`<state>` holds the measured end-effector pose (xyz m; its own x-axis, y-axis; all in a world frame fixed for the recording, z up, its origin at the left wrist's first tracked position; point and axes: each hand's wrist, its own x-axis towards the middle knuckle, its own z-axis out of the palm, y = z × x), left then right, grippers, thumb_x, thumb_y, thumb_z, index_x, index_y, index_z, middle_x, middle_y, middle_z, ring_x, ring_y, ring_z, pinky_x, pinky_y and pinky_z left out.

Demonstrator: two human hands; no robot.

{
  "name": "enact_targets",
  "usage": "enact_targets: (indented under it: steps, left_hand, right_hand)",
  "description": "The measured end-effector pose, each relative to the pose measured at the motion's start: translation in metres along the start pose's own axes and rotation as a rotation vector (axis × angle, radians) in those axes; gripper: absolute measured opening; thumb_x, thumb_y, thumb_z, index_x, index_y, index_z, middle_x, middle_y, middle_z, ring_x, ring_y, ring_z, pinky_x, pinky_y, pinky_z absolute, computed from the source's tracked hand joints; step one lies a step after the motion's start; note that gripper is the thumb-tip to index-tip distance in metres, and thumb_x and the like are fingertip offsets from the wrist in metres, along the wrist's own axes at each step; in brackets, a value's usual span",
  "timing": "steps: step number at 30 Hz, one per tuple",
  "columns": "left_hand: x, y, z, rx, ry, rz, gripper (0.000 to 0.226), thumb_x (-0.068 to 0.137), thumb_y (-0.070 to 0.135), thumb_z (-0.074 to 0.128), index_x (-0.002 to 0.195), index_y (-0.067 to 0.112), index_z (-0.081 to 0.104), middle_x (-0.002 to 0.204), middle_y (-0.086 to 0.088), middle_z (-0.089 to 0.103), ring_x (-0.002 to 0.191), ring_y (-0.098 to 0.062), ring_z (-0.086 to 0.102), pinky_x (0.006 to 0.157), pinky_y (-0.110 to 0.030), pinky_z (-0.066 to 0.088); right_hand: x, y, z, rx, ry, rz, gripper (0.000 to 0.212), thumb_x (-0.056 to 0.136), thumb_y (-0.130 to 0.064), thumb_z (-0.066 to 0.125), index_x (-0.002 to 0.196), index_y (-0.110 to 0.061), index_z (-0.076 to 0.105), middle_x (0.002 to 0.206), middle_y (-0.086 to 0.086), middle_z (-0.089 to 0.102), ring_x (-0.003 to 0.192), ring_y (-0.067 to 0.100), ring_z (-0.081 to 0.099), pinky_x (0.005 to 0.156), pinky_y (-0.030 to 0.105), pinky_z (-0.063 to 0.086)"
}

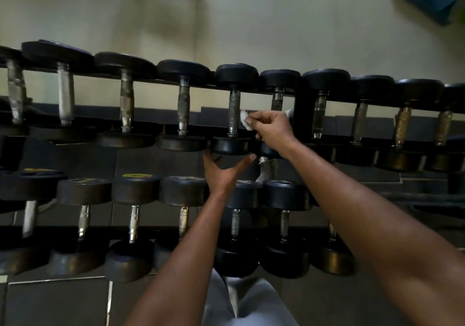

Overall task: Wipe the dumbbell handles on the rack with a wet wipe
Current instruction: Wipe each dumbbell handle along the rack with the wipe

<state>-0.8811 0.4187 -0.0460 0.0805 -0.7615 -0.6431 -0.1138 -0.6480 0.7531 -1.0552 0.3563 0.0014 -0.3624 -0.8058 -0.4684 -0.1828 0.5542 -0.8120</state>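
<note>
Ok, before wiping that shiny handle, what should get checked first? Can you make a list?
1. Wet wipe held in the right hand: ok.
2. Wipe beside the dumbbell handle; touching it: cannot tell.
3. Left hand open under the dumbbell's near weight, steadying it: ok.
4. Dumbbell sitting on the top rack: ok.
5. Wipe still damp: cannot tell.
</note>
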Motion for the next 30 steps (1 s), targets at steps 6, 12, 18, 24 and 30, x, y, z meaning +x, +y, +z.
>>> enact_targets:
  steps: [6,12,18,24,30]
  left_hand:
    - [0.013,-0.006,0.013,-0.193,0.113,0.023,0.098,0.05,0.039,0.11,0.135,0.022,0.065,0.125,0.008,0.075,0.115,-0.004,0.07,0.091,-0.02,0.059]
    - [0.027,-0.006,-0.011,-0.394,-0.056,-0.022,0.054,0.071,0.015,0.099,0.119,0.004,0.076,0.114,-0.011,0.08,0.112,-0.029,0.076,0.097,-0.043,0.062]
    - [0.045,-0.018,-0.019,-0.655,-0.318,-0.29,0.067,0.066,0.035,0.094,0.123,0.006,0.074,0.118,-0.013,0.076,0.108,-0.024,0.073,0.108,-0.041,0.05]
    - [0.018,-0.008,-0.014,-0.657,-0.246,-0.408,0.049,0.077,0.057,0.085,0.103,0.018,0.072,0.103,-0.01,0.071,0.096,-0.023,0.073,0.091,-0.035,0.057]
    - [-0.019,0.035,-0.033,0.404,0.196,0.457,0.045,0.091,0.062,0.077,0.103,0.019,0.067,0.1,0.007,0.066,0.086,-0.01,0.063,0.078,-0.027,0.053]
  right_hand:
    - [0.015,-0.006,0.0,-0.063,0.058,-0.087,0.017,0.093,-0.029,0.084,0.108,-0.022,0.082,0.097,-0.009,0.082,0.073,0.006,0.074,0.073,0.035,0.065]
    - [0.022,-0.019,0.007,-0.212,0.076,-0.17,0.025,0.091,-0.038,0.084,0.113,-0.027,0.082,0.102,-0.014,0.08,0.091,0.006,0.076,0.084,0.041,0.066]
    - [0.028,-0.03,0.015,-0.406,0.202,-0.333,0.019,0.096,-0.039,0.077,0.113,-0.031,0.081,0.105,-0.017,0.079,0.094,-0.001,0.071,0.087,0.031,0.062]
    - [0.028,-0.037,0.029,-0.6,0.308,-0.527,0.015,0.102,-0.033,0.067,0.109,-0.029,0.08,0.094,-0.01,0.078,0.08,0.012,0.071,0.066,0.032,0.056]
    - [0.037,-0.033,0.037,-0.69,0.246,-0.515,0.017,0.105,-0.03,0.063,0.107,-0.022,0.077,0.094,0.0,0.076,0.084,0.023,0.071,0.064,0.03,0.049]
